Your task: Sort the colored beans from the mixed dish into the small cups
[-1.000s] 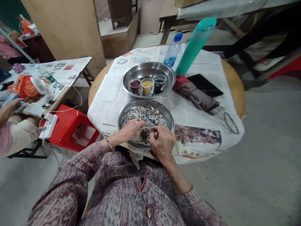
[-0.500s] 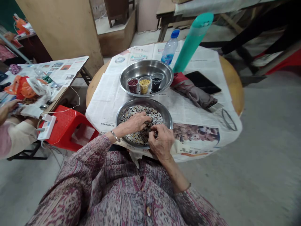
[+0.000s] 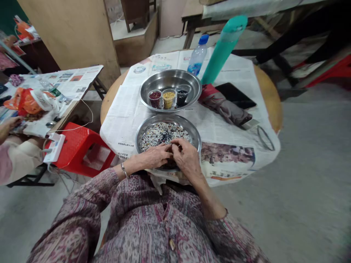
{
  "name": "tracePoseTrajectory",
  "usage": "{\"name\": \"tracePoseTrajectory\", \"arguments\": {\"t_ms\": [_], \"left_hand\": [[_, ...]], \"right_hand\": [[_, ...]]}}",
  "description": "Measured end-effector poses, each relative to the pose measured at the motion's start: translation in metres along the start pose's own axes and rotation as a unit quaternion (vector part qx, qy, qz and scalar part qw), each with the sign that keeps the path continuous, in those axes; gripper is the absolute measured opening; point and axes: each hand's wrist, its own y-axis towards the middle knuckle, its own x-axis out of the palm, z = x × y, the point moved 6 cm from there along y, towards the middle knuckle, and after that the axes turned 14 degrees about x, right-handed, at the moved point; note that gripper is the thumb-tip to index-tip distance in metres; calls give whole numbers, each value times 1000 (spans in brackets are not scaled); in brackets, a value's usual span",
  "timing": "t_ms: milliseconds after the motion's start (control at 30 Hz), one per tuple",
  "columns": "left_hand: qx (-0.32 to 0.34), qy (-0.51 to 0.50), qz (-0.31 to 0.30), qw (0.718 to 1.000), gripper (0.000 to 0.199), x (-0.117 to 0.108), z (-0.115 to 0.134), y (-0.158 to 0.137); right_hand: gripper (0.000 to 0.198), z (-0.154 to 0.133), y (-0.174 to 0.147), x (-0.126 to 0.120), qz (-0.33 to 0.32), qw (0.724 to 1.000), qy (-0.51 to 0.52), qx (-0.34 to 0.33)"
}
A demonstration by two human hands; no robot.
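A grey concrete floor (image 3: pixel 301 175) is seen around the round desk (image 3: pixel 270 98); a red stool (image 3: pixel 82 146) is placed beside it.

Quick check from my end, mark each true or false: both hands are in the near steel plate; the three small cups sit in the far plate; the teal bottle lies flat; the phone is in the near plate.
1. Both the left hand and right hand are in the near plate of mixed grains. True.
2. The three small cups sit in the far plate. True.
3. The teal bottle lies flat. False: it stands on end.
4. The phone is in the near plate. False: it lies on the newspaper.
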Motion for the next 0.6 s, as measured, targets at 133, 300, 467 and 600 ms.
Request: {"name": "tracePoseTrajectory", "arguments": {"t_ms": [133, 300, 467, 600], "left_hand": [[-55, 114, 41, 991, 27, -8, -22, 15], [-218, 131, 86, 963, 42, -27, -46, -5], [-160, 19, 52, 986, 34, -12, -32, -15], [-80, -49, 73, 993, 25, -2, -11, -2]], "right_hand": [[27, 4, 5, -10, 50, 994, 94, 5], [32, 17, 2, -13, 61, 973, 213, 67], [32, 22, -1, -14, 47, 937, 334, 88], [33, 24, -1, -16, 54, 922, 374, 89]]}}
